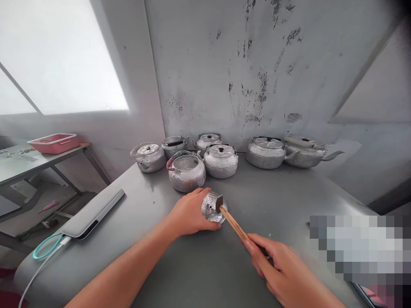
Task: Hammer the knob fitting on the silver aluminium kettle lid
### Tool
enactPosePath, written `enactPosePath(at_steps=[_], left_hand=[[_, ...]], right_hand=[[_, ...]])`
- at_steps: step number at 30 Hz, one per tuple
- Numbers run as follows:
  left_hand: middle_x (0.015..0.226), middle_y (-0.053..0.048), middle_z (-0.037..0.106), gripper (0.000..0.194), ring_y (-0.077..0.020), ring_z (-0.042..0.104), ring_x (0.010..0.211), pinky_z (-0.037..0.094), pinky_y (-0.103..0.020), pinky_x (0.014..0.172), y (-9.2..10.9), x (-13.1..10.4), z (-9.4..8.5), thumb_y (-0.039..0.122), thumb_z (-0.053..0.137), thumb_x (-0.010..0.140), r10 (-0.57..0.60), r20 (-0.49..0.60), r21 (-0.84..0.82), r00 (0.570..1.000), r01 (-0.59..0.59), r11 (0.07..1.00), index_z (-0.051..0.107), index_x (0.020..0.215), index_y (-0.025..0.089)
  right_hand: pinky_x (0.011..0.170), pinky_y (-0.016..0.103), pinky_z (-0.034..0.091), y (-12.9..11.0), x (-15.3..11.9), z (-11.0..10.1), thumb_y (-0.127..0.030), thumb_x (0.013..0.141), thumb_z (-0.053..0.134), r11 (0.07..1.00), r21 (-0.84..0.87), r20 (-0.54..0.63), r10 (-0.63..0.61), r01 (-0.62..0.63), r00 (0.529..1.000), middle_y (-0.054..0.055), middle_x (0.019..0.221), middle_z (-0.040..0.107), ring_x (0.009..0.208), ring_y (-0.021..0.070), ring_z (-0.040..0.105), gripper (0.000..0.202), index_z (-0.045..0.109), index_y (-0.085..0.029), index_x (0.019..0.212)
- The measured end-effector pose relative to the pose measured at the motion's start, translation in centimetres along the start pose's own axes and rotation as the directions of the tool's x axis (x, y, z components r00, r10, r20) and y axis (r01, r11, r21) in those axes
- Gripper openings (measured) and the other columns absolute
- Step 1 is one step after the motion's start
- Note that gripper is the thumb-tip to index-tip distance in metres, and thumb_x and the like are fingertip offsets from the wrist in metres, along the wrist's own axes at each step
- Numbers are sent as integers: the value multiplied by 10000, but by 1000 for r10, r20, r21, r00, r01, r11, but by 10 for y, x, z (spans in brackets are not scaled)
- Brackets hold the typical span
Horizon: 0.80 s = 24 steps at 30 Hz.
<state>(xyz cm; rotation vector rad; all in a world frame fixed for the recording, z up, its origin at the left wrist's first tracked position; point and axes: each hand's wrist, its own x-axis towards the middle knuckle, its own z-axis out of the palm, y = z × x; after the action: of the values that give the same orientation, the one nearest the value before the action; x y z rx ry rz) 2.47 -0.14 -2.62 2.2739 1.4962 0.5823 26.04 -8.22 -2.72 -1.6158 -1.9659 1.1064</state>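
My left hand (192, 213) grips a crumpled silvery kettle lid (208, 213) by its edge, fingers behind and thumb in front. A small dark hole shows in the lid, and no knob is on it. In my right hand (278, 264) is a small hammer (236, 226), held by its wooden handle, its dark metal head over the lid's right side. Whether the head touches the lid I cannot tell. Just behind my left hand stands a lidless dented kettle (188, 179) with a red-wrapped handle.
Several dented kettles (221, 164) stand along the back of the grey table (244, 273), by the stained wall. A white power bank (94, 214) with a cable lies at the left. A pink basket (56, 144) sits on a side table. A pixelated patch covers the right edge.
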Motion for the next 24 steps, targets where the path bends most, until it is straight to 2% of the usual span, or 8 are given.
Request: enactPosePath(at_steps=[3, 6, 9, 13, 17, 21, 22, 24], left_hand=[[1420, -41, 533, 941, -315, 553, 1254, 462, -418, 1055, 0, 0, 0, 642, 744, 635, -3, -2, 8, 1000, 3, 1000, 412, 1450, 308], [1412, -40, 540, 929, -308, 556, 1253, 456, -405, 1061, 0, 0, -1, 632, 746, 636, -2, -1, 10, 1000, 2, 1000, 422, 1442, 303], [1422, -44, 533, 925, -308, 558, 1250, 458, -405, 1053, 1, 0, -1, 635, 746, 641, -4, -4, 12, 1000, 4, 1000, 421, 1442, 307], [1421, -48, 534, 917, -316, 549, 1258, 452, -422, 1057, 1, -1, -1, 615, 758, 638, 2, -6, -4, 1000, -2, 1000, 430, 1437, 308], [1423, -53, 531, 925, -326, 558, 1246, 461, -428, 1041, 1, -1, -1, 613, 764, 637, -1, -15, -8, 1000, 1, 1000, 432, 1442, 303], [1435, -42, 522, 922, -327, 543, 1268, 450, -428, 1055, 2, -1, -1, 614, 769, 633, -9, -5, -17, 1000, 9, 1000, 431, 1439, 322], [1435, -42, 522, 925, -327, 542, 1269, 450, -428, 1056, 2, -1, -2, 616, 770, 633, -11, -4, -17, 1000, 11, 1000, 429, 1440, 321], [1431, -45, 524, 943, -329, 550, 1257, 455, -428, 1049, 2, -1, -1, 619, 769, 633, -15, -7, -12, 1000, 15, 1000, 415, 1451, 311]], right_hand=[[474, 267, 219, 0, 0, 0, -524, 1022, 243, 999, 53, -19, 3, -2, 1000, -69, 638, 302, 518, 117, 266, 409, 421, -250, 776], [487, 267, 217, 0, 1, 1, -520, 1014, 302, 1000, -7, 0, -6, 6, 1000, -70, 634, 302, 538, 117, 268, 406, 417, -243, 740], [486, 261, 223, -1, 1, 2, -506, 1024, 270, 1000, 12, -16, -26, 26, 1000, -71, 635, 287, 535, 122, 271, 394, 448, -250, 783], [510, 264, 231, -4, -1, 1, -491, 1018, 320, 999, -26, -26, -45, 44, 999, -59, 641, 338, 564, 128, 288, 391, 431, -244, 737], [488, 258, 237, -6, -2, 1, -494, 1024, 274, 997, 68, -52, -44, 48, 998, -67, 637, 292, 529, 126, 270, 372, 416, -257, 774], [484, 258, 236, -7, -1, -2, -492, 1010, 327, 999, -24, -20, -30, 30, 999, -58, 614, 350, 536, 125, 306, 399, 429, -242, 716], [471, 251, 242, -8, -1, -4, -494, 1017, 299, 1000, 16, 3, -18, 18, 1000, -59, 622, 347, 525, 121, 300, 401, 439, -245, 736], [455, 229, 267, -10, -3, -8, -518, 1013, 294, 996, 91, -41, -8, 12, 999, -66, 635, 328, 524, 115, 296, 389, 419, -251, 760]])
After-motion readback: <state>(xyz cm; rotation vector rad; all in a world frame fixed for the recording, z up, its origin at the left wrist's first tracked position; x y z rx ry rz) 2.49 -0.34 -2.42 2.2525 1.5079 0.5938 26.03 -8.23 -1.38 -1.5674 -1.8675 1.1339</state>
